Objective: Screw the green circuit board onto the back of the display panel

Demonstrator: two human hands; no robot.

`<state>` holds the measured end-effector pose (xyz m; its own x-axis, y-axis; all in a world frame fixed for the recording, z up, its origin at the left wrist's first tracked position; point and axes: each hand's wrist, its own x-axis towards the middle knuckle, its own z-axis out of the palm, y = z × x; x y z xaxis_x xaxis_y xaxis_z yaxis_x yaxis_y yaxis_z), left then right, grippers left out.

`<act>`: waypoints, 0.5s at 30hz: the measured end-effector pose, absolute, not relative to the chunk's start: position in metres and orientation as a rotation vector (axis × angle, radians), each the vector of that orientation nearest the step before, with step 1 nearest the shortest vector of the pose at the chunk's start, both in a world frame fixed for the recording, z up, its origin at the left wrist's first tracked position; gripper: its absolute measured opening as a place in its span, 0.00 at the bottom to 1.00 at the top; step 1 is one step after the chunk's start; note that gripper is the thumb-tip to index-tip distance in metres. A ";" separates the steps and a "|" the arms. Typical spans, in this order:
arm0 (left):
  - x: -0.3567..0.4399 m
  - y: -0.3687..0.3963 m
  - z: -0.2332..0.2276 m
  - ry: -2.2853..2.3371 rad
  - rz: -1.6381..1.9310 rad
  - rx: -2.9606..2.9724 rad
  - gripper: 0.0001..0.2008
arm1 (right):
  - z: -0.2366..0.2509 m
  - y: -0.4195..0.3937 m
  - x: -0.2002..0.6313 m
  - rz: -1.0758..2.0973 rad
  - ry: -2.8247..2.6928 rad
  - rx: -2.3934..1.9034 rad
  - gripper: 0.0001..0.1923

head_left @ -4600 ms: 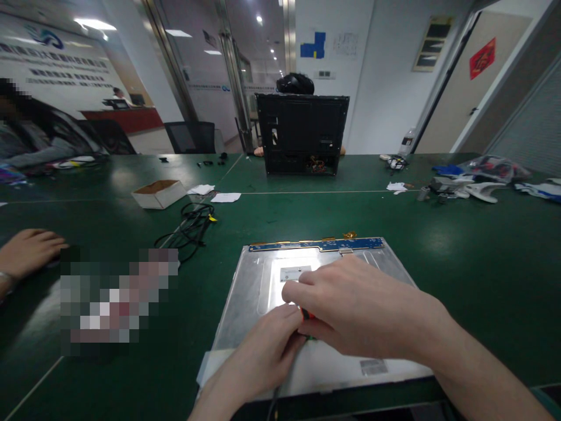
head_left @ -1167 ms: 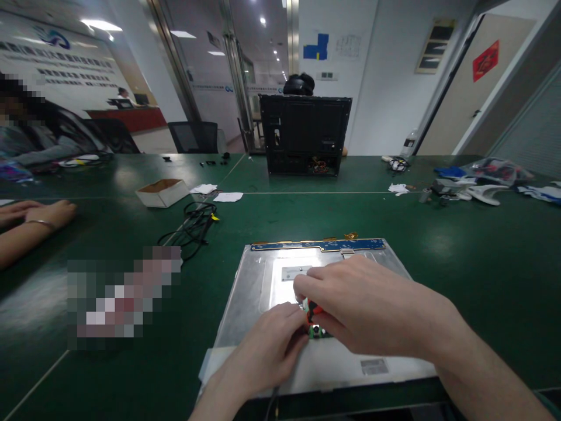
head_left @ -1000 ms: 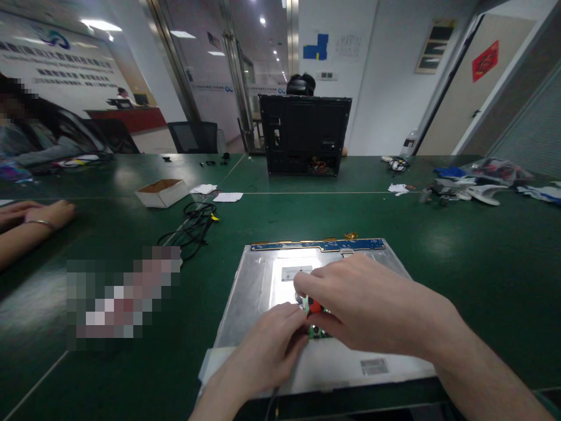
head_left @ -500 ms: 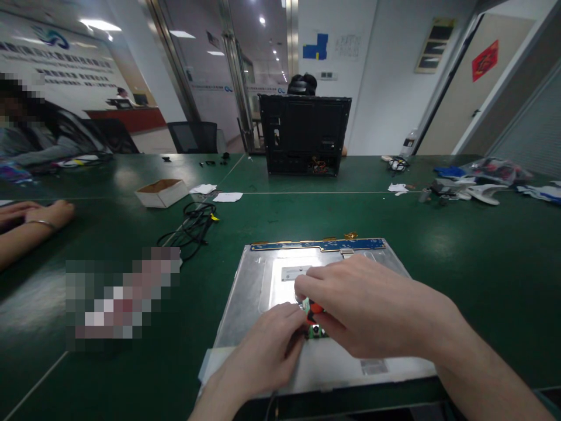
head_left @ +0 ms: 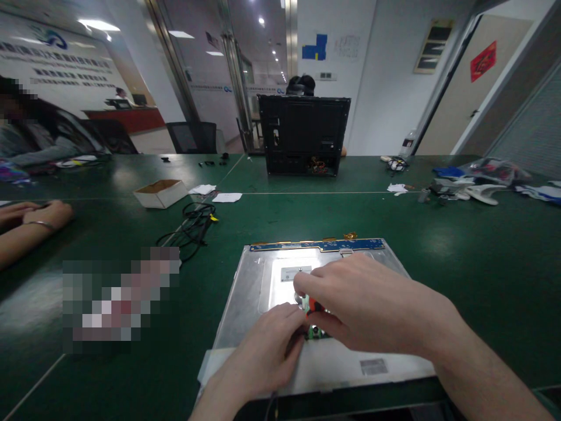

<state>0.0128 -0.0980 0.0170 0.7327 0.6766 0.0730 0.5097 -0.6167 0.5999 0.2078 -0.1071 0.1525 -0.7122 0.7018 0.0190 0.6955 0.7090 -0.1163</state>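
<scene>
A flat silvery display panel (head_left: 245, 292) lies back side up before me, with a blue circuit strip (head_left: 289, 246) along its far edge. On its middle is a small green circuit board (head_left: 316, 332), mostly covered by my hands. My right hand (head_left: 368, 307) is closed round the short red-and-black handle of a screwdriver (head_left: 314, 305), over the board. Its tip is hidden. Close against it from the left, my left hand (head_left: 269, 342) has its fingers drawn together at the board's edge; what they pinch is hidden.
Left of the panel lie tangled black cables (head_left: 197, 225) and an open cardboard box (head_left: 161, 194). A black monitor housing (head_left: 304, 134) stands at the far side. Another person's hands (head_left: 48, 217) rest on the left of the table. Plastic bags and parts (head_left: 473, 181) lie far right.
The right thumb has shifted slightly inward round the screwdriver, and its handle has turned a little. My left hand stays almost where it was.
</scene>
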 end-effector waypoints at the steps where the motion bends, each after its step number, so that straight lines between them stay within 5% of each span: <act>1: 0.013 -0.098 0.017 0.897 0.397 2.375 0.08 | 0.152 -0.107 0.208 0.152 -2.840 -1.171 0.04; 15: 0.013 -0.099 0.016 0.890 0.399 2.362 0.07 | 0.154 -0.109 0.208 0.214 -2.878 -1.062 0.04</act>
<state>0.0133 -0.0989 0.0159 0.7329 0.6765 0.0720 0.5039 -0.6109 0.6106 0.2083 -0.1095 0.1539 -0.7595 0.6504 0.0136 0.6412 0.7519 -0.1531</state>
